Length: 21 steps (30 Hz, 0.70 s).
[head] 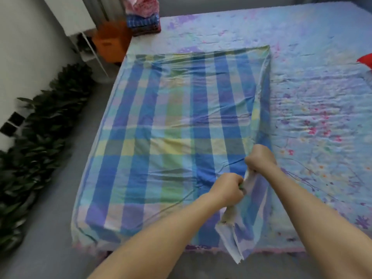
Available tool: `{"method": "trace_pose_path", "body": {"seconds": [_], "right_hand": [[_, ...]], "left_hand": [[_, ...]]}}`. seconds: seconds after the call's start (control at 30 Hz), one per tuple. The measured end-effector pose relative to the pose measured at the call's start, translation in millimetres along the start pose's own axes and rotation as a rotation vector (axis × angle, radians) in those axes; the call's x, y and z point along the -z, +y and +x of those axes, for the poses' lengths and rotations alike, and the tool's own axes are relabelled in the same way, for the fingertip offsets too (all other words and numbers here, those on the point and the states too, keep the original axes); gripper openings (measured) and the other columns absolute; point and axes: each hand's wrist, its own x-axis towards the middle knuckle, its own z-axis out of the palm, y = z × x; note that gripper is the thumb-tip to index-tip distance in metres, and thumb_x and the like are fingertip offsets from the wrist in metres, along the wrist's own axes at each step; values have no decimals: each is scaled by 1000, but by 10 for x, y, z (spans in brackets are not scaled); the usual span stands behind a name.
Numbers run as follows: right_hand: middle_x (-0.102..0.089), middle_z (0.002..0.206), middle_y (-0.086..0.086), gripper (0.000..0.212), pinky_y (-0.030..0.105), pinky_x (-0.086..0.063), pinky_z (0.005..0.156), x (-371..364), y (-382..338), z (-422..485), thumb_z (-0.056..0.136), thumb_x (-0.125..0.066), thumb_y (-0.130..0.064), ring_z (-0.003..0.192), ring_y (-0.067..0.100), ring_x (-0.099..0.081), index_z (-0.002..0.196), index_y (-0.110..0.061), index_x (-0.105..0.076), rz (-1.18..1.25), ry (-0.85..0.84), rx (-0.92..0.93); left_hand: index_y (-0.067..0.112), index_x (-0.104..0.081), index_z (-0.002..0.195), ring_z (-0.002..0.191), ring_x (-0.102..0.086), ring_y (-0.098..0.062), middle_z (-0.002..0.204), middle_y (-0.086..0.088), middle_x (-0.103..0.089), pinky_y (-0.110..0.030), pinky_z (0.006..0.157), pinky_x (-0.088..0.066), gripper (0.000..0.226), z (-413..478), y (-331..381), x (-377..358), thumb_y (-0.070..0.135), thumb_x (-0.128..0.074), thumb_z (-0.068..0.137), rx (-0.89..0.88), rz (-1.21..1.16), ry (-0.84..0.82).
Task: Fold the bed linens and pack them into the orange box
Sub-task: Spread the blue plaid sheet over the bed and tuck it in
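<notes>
Both fists were clenched: my left hand [227,189] and right hand [259,160] gripped the soft, creased checked sheet [171,127] by its bunched right edge, across the floral bed [312,87]; the orange box [109,44] stood far left.

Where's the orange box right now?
In the head view, the orange box sits on the floor at upper left, beside the bed's far left corner, just left of the stack of folded linens.
</notes>
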Motion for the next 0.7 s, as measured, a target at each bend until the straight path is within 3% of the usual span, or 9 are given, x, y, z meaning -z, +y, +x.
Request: {"method": "trace_pose_path", "body": {"seconds": [0.07, 0.13, 0.23, 0.37, 0.43, 0.47, 0.53, 0.63, 0.7], "right_hand": [[-65, 85, 28, 41, 38, -50, 69, -10, -273, -16, 55, -51, -17, 86, 40, -65, 84, 10, -64, 104, 40, 9], [-64, 75, 30, 51, 36, -47, 62, 54, -601, -99, 45, -41, -19, 75, 38, -65, 77, 12, -66, 180, 125, 67], [-62, 75, 31, 42, 37, -42, 62, -169, -1631, -612, 54, -45, -21, 77, 40, -61, 74, 11, -64, 162, 204, 255], [-62, 87, 26, 12, 32, -31, 64, -985, -2971, -1480, 72, -53, -12, 84, 39, -57, 63, -5, -49, 94, 120, 549], [-64, 101, 20, 5, 32, -34, 67, -1661, -3451, -1825, 77, -56, -10, 96, 37, -58, 78, -5, -56, 7, -36, 643], [-63, 107, 19, 15, 33, -39, 72, -2036, -3614, -1960, 80, -57, -11, 101, 37, -57, 92, -3, -59, -33, -126, 669], [-61, 115, 18, 32, 36, -44, 82, -2802, -3775, -2120, 84, -56, -14, 109, 36, -56, 114, -5, -52, -107, -327, 689], [-57, 124, 16, 45, 38, -44, 89, -3688, -3624, -2208, 90, -50, -24, 117, 36, -52, 133, -15, -41, -245, -534, 636], [-57, 126, 16, 42, 38, -43, 90, -3983, -3366, -2161, 92, -48, -30, 118, 35, -51, 132, -14, -44, -336, -536, 605]], "left_hand": [[13, -44, 56, 69, -48, -26, 59, -10, -50, -27, 48, -24, 30, -59, -291, 307, 17, -59, 83, 40, -84, 24], [16, -44, 54, 52, -39, -10, 51, 2, -38, -18, 43, -23, 29, -214, -456, 621, 25, -61, 75, 62, -246, 65], [16, -57, 64, 51, -36, -2, 54, 6, -43, -17, 48, -29, 12, -800, -1051, 1193, 25, -61, 71, 43, -530, 136], [4, -66, 87, 68, -51, -7, 73, 1, -59, -24, 61, -38, 30, -1845, -2189, 1637, 29, -62, 70, 166, -695, 272], [9, -68, 87, 65, -53, -3, 71, 7, -63, -21, 62, -41, 18, -2256, -2899, 1651, 24, -66, 77, 316, -750, 364], [13, -67, 83, 60, -52, 0, 64, 10, -62, -19, 59, -40, 7, -2393, -3235, 1605, 20, -67, 81, 400, -751, 411], [18, -62, 75, 55, -48, -1, 57, 13, -57, -15, 52, -37, 8, -2589, -3925, 1356, 26, -63, 78, 580, -671, 437], [13, -61, 96, 84, -56, -15, 86, -2, -59, -19, 75, -44, 11, -2581, -4693, 765, 15, -57, 85, 669, -698, 435], [8, -58, 103, 94, -51, -18, 95, -7, -56, -17, 75, -41, 17, -2448, -4957, 474, 0, -53, 90, 697, -730, 461]]}}
